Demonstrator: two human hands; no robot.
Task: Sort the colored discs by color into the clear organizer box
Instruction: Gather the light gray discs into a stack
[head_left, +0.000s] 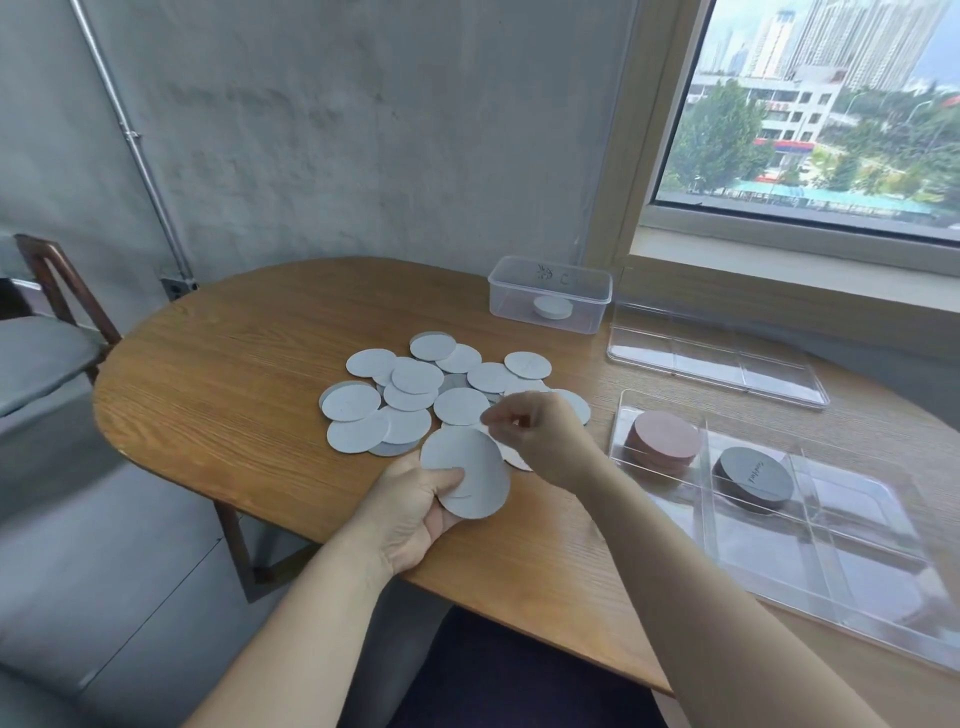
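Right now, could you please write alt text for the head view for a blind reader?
The left hand grips a few pale discs over a wooden table, the right hand hovering above the scattered pile. The clear organizer holds a pink stack and a dark stack.

left hand: grips pale discs | right hand: over pile | organizer box: pink stack, dark stack

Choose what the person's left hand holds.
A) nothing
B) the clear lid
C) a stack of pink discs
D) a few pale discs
D: the left hand grips a few pale discs, thumb on top; the pink stack lies in the organizer box.
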